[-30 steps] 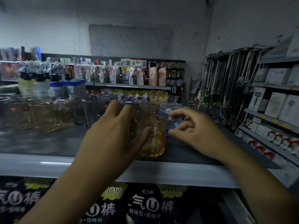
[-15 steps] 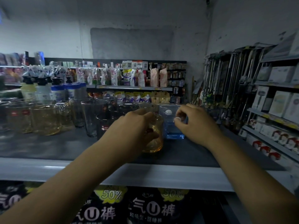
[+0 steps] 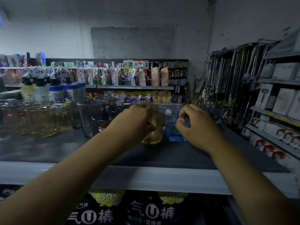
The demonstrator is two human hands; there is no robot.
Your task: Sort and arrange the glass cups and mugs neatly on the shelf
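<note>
An amber glass mug [image 3: 154,132] stands on the dark shelf top [image 3: 48,148], and my left hand [image 3: 131,122] is closed around its left side. Touching its right side stands a blue glass cup [image 3: 172,127]. My right hand [image 3: 196,125] grips the blue cup's right side, with the fingers curled at the rim. To the left stand tall clear tumblers [image 3: 88,117], a dark cup [image 3: 100,125] and wide amber mugs [image 3: 42,120].
Pump bottles [image 3: 42,90] stand behind the glasses at the left. A rack of boxed goods [image 3: 282,101] and hanging utensils [image 3: 227,82] fills the right side. The shelf's pale front edge [image 3: 146,177] runs below my arms, with dark packs [image 3: 146,210] under it.
Both hands have reached further back on the shelf. The left hand pushed the amber mug back beside the blue cup, and the right hand closed on the blue cup.
</note>
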